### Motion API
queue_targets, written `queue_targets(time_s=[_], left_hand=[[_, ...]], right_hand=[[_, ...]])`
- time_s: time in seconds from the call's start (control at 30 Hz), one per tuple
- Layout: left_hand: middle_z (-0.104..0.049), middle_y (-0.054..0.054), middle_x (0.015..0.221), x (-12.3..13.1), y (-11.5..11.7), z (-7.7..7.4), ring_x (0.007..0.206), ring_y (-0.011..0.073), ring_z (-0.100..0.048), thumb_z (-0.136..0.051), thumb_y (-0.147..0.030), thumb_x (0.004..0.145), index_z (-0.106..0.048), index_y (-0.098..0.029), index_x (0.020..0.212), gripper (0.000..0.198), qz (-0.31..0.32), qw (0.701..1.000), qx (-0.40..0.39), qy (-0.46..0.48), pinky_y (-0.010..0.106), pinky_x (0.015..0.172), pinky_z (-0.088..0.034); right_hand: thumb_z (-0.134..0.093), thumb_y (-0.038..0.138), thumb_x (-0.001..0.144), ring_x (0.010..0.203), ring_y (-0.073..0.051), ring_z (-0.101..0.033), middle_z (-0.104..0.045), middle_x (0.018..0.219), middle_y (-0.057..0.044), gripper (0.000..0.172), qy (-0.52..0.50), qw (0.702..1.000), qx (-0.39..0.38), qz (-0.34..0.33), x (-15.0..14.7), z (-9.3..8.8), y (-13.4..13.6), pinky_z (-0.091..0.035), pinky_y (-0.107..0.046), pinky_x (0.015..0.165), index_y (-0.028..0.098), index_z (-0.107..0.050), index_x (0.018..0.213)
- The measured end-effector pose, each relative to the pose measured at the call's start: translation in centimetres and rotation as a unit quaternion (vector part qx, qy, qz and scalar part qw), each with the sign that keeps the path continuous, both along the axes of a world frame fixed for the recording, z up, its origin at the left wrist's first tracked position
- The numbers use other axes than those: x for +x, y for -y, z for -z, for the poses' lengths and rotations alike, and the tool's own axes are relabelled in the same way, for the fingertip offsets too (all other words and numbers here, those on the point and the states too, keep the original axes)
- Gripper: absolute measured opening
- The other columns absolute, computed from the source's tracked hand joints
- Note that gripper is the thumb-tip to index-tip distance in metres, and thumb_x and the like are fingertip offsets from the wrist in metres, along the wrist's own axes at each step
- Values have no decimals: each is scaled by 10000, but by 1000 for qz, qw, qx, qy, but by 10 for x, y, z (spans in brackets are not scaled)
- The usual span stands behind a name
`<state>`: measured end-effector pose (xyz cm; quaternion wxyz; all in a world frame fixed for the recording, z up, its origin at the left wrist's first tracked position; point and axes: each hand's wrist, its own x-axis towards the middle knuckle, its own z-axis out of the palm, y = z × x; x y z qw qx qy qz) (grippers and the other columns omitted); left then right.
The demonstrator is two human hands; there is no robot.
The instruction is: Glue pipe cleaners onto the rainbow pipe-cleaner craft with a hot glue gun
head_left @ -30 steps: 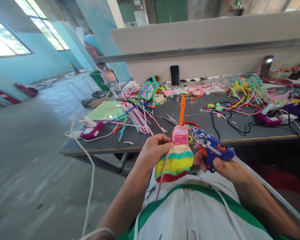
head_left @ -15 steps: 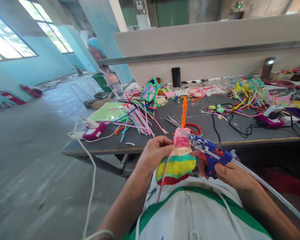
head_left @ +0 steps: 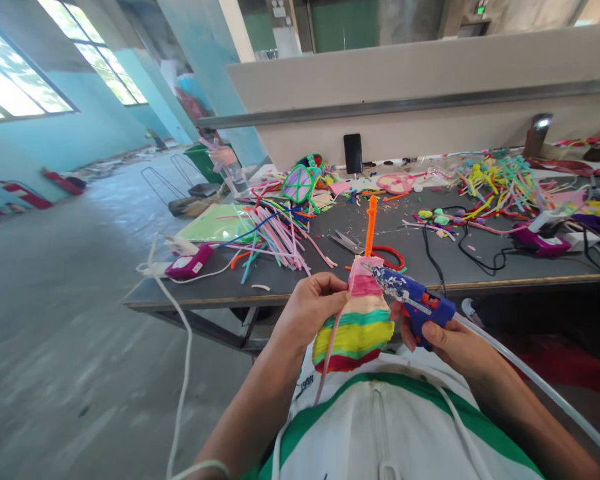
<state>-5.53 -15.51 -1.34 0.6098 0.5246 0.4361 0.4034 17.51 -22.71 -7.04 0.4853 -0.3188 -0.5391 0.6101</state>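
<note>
your left hand (head_left: 307, 310) is wrapped around a pear-shaped craft piece (head_left: 355, 323) wound in bands of pink, yellow, green and red pipe cleaner, held upright in front of your chest, just this side of the table edge (head_left: 205, 299). an orange stem (head_left: 371, 223) sticks up from its top and a loose pink strand (head_left: 325, 357) trails down from it. your right hand (head_left: 437, 330) grips a blue hot glue gun (head_left: 413, 301), its nozzle touching the pink neck of the piece. on the grey table lie scissors (head_left: 344, 241), a pile of pipe cleaners (head_left: 275, 233) and a red ring (head_left: 390, 253).
</note>
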Motion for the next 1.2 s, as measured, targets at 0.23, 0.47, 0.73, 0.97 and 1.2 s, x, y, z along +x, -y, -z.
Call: queue_targets(time_s=[0.23, 0.47, 0.73, 0.97, 1.2], left_hand=[[-588, -43, 530, 3, 2, -4, 452, 73, -488, -762, -216, 555, -637, -150, 652, 172, -10, 1000, -13, 1, 187, 459, -371], [-598, -41, 541, 2, 1, -1, 449, 72, -491, -763, -208, 560, -632, -147, 656, 173, -13, 1000, -13, -1, 188, 459, -371], [-598, -40, 530, 1, 0, -1, 446, 72, -496, -767, -226, 581, -633, -145, 664, 176, -7, 1000, -10, 0, 181, 461, -383], [-612, -34, 537, 1, 0, -1, 447, 77, -506, -775, -230, 566, -640, -148, 661, 184, -9, 1000, -14, 4, 187, 460, -387], [-603, -35, 513, 5, 2, -5, 432, 78, -501, -793, -234, 514, -631, -150, 637, 220, -27, 999, -27, 20, 191, 454, -386]], right_hand=[[-625, 538, 785, 658, -168, -495, -589, 712, -26, 468, -22, 1000, -14, -1, -2, 2, -1, -351, -296, 611, 176, -614, 1080], [-676, 521, 745, 628, -157, -510, -601, 706, -28, 443, -26, 999, -26, 5, -3, 3, -1, -353, -290, 592, 149, -643, 985], [-636, 546, 761, 592, -155, -498, -602, 633, -25, 449, -7, 1000, -12, 0, -4, 2, -3, -352, -288, 582, 136, -653, 942], [-665, 529, 737, 556, -153, -515, -609, 613, -21, 416, -33, 999, -20, 23, -7, 0, -1, -359, -285, 552, 144, -665, 895], [-714, 534, 677, 535, -168, -563, -633, 636, -35, 441, -61, 997, -47, 32, -9, -3, -1, -409, -292, 518, 142, -669, 875]])
